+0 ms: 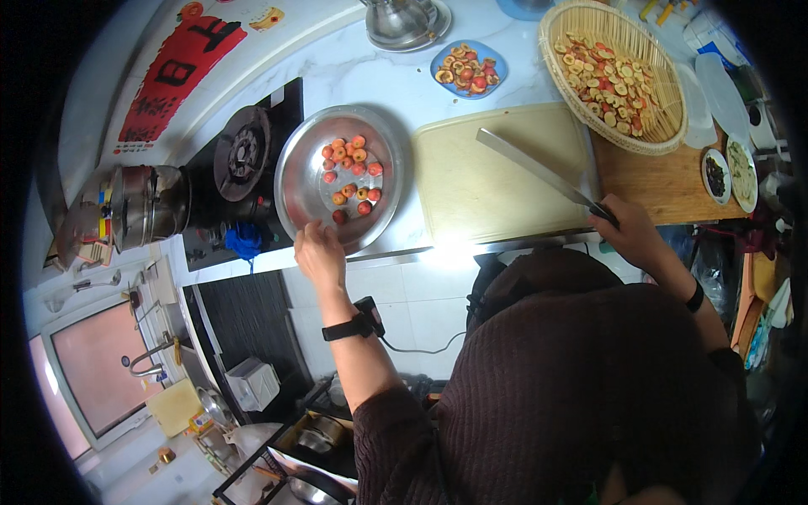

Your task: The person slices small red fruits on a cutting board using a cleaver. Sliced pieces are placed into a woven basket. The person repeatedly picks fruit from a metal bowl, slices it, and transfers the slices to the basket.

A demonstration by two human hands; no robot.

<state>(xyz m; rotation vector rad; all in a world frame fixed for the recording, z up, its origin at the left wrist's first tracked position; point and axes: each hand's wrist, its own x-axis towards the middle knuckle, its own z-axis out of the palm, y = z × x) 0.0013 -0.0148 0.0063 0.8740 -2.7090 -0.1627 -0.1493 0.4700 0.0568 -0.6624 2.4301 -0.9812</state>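
Observation:
My left hand [320,257] is at the near rim of a wide stainless-steel basin [294,183], fingers bent over the edge. Whether they grip the rim is hidden. Several small red fruits [347,151], like hawthorns or crab apples, lie whole on the basin's bottom. In my right hand [626,228] is the black handle of a kitchen knife [536,165]. Its broad blade slants far-left over a pale plastic cutting board [467,189]. No fruit lies on the board.
A blue plate [439,55] of fruit trimmings and a woven bamboo basket [672,82] of fruit slices stand beyond the board. Left of the basin is a gas burner [242,151] with a metal pot [148,205] nearby. Two small dishes of food [716,177] sit right, by a wooden board [656,183].

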